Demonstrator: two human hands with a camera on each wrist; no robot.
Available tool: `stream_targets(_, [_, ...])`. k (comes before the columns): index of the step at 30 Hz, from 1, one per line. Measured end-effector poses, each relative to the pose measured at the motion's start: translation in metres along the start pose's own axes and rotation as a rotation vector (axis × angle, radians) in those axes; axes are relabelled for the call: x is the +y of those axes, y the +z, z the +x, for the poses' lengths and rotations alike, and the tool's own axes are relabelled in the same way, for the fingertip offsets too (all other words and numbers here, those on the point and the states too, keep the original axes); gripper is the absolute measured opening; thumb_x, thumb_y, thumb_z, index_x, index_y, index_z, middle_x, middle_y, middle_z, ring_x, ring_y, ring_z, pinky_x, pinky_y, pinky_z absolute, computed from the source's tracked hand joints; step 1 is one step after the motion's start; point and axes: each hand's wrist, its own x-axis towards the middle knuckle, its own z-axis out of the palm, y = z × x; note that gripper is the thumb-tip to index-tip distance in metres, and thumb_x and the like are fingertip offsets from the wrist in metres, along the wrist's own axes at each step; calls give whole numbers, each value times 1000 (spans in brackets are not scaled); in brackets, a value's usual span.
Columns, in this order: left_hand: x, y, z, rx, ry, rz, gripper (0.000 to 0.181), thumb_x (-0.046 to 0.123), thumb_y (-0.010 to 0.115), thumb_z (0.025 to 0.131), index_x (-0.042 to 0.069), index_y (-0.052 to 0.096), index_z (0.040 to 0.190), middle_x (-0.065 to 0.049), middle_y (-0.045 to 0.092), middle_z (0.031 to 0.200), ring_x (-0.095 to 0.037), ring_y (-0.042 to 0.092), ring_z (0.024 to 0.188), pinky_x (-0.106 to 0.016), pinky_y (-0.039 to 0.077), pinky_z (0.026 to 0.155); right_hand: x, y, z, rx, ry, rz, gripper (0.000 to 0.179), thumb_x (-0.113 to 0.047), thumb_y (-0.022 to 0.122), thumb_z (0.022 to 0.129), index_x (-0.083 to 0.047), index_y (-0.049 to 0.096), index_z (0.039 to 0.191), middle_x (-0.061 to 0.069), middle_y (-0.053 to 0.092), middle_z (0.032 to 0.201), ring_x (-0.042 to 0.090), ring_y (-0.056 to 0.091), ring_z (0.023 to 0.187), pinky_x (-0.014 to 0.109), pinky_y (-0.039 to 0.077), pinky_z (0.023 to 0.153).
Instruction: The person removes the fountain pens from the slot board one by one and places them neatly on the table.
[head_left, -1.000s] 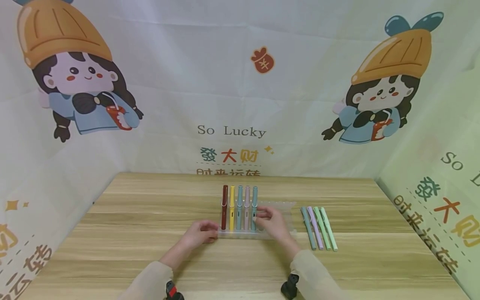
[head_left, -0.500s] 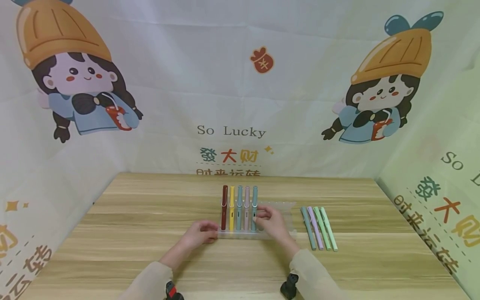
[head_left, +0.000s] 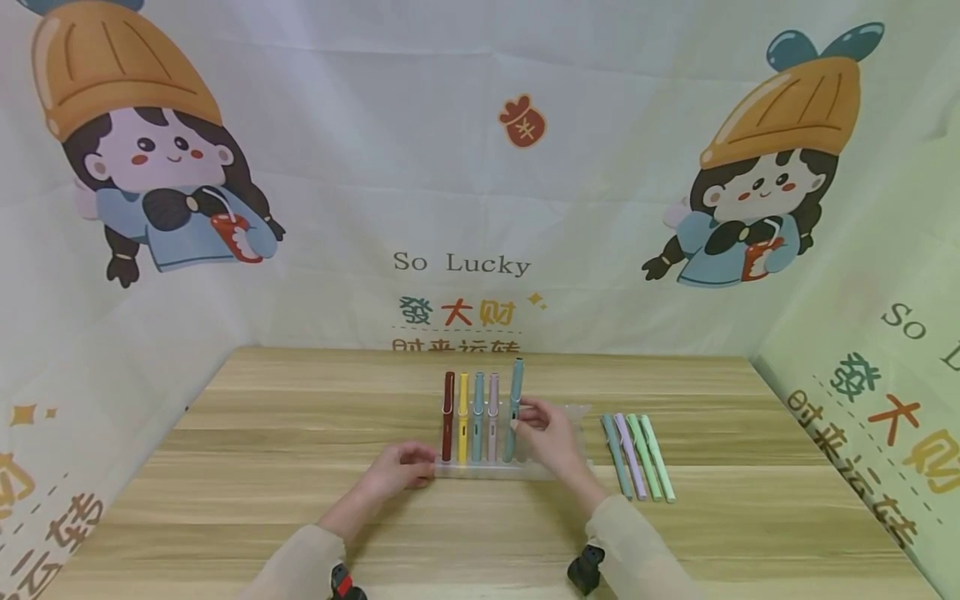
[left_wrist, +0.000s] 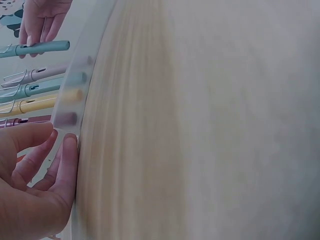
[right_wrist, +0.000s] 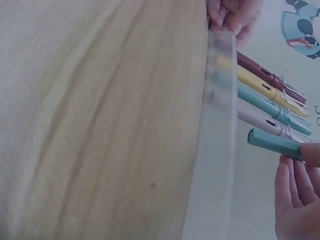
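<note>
Pinched between the thumb and fingers of my right hand (head_left: 553, 435) is a teal pen (head_left: 517, 385), raised a little and tilted. Its lower end (right_wrist: 275, 143) is out of the stand's front lip in the right wrist view. My left hand (head_left: 401, 465) holds the left end of a clear plastic pen stand (right_wrist: 212, 165) by thumb and fingertips. In the stand lean a dark red pen (head_left: 448, 417), a yellow pen (head_left: 463, 417), a blue-teal pen (head_left: 478, 417) and a pale purple pen (head_left: 492, 417), side by side with clips facing front.
Right of the stand, several pens lie on the wooden table (head_left: 300, 417): a dark teal pen (head_left: 617, 457), a lilac pen (head_left: 630, 457), a green pen (head_left: 645, 457) and a pale mint pen (head_left: 658, 458). A printed cloth (head_left: 337, 208) hangs behind.
My right hand has drawn the teal pen up out of its place in the stand and slightly right, tilting it. My left hand has stayed at the stand's end.
</note>
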Motion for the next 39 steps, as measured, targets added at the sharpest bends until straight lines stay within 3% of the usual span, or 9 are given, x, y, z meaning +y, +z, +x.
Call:
stream_targets(14, [0, 0, 0, 2, 21, 0, 22, -3, 58, 81, -13, 54, 101, -12, 59, 90, -22, 57, 79, -34, 51, 72, 0, -21, -6, 30, 10, -23, 33, 3, 63, 76, 5, 56, 108, 12, 61, 84, 24, 57, 79, 33, 49, 73])
stream_targets(20, [0, 0, 1, 0, 19, 4, 22, -3, 58, 81, -13, 54, 101, -13, 59, 90, -22, 57, 79, -35, 51, 72, 0, -35, -11, 49, 8, -80, 32, 3, 66, 74, 3, 59, 106, 9, 62, 80, 22, 58, 76, 31, 50, 70])
stream_targets(33, [3, 0, -2, 10, 8, 7, 22, -3, 58, 81, -12, 55, 101, -11, 59, 89, -21, 57, 78, -34, 51, 71, 6, -61, -23, 11, -41, -175, 30, 6, 65, 75, -1, 61, 104, 8, 63, 84, 21, 59, 78, 29, 50, 69])
stream_targets(39, [1, 1, -3, 11, 14, 9, 23, -4, 58, 80, -12, 55, 101, -11, 59, 89, -20, 57, 77, -33, 51, 71, 7, -69, -30, 17, 1, -185, 30, 4, 64, 76, 0, 60, 105, 9, 62, 85, 22, 58, 79, 27, 50, 68])
